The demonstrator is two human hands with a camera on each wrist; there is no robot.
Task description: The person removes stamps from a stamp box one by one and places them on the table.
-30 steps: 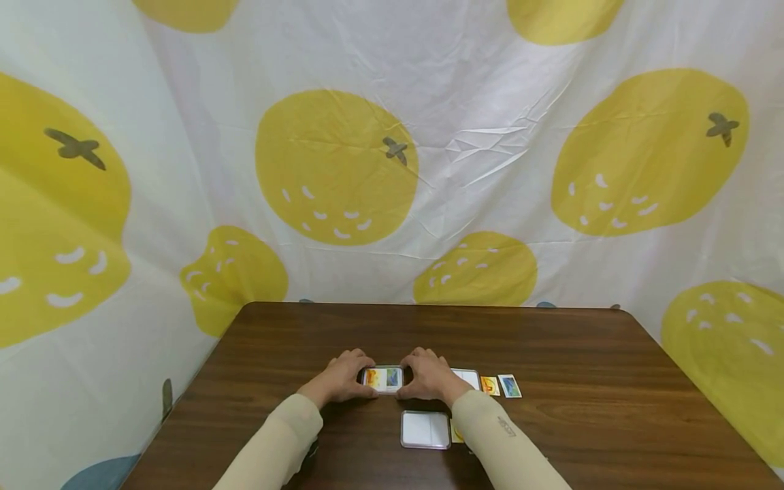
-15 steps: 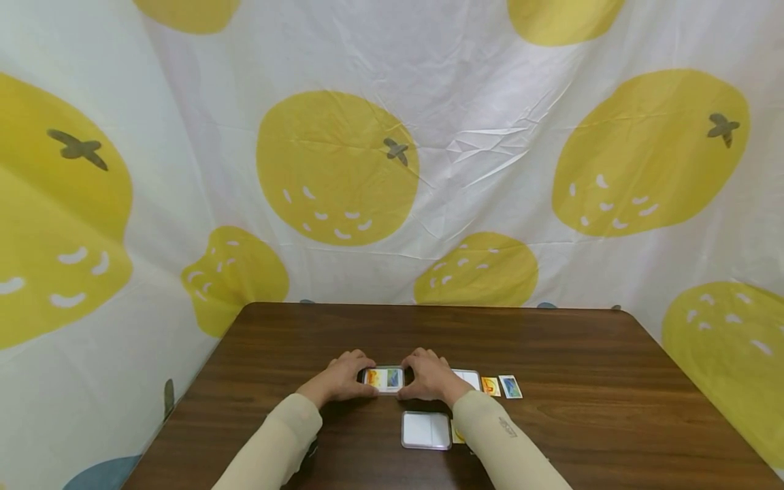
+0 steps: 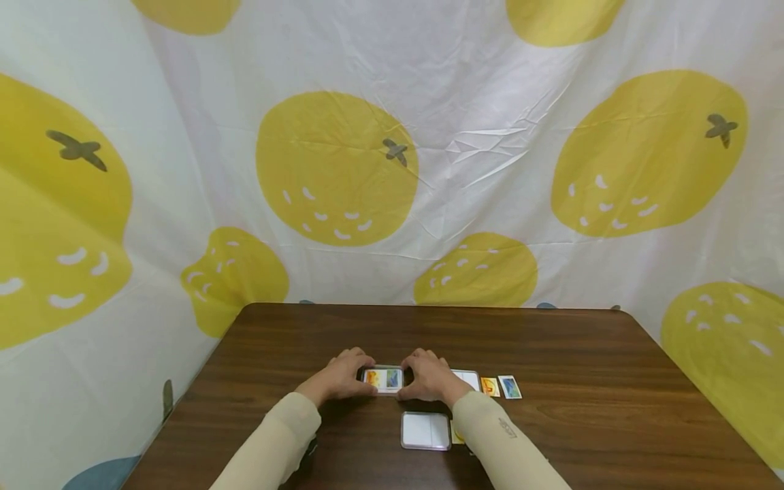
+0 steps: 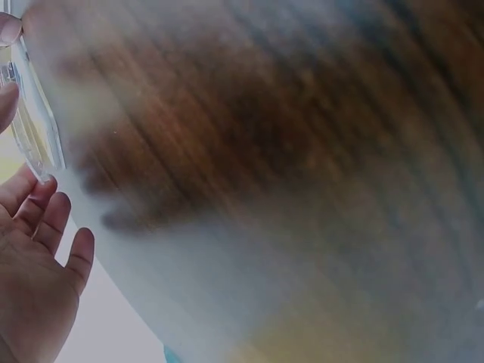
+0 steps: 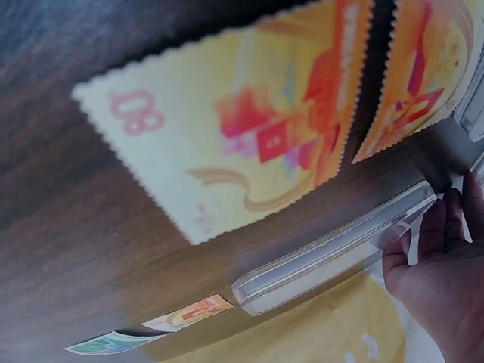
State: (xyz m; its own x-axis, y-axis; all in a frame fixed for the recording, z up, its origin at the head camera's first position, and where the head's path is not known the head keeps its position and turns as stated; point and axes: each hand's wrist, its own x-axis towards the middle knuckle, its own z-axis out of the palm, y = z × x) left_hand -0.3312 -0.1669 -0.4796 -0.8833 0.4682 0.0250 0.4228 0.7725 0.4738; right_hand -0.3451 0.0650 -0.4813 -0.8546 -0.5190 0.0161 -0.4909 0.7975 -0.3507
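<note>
On the table in the head view, a clear plastic case [image 3: 387, 393] lies between my hands. Inside are an orange-yellow stamp [image 3: 372, 378] and a blue-green stamp [image 3: 394, 378]. My left hand [image 3: 344, 376] grips its left end, thumb at the near corner and forefinger at the far corner. The right end is held likewise by my right hand [image 3: 427, 376]. In the left wrist view, fingertips sit right at the edge of the clear case [image 4: 41, 125]. A second case [image 5: 333, 253] stretches past my right hand in the right wrist view.
Nearer me lies another case [image 3: 425, 431], its white insert divided, with a yellow stamp [image 3: 456, 433] partly under my right sleeve. Right of my wrist are a partly hidden case [image 3: 467, 378], an orange stamp [image 3: 490, 386] and a blue-green stamp [image 3: 510, 386]. Behind the table hangs a lemon-print cloth [image 3: 478, 102].
</note>
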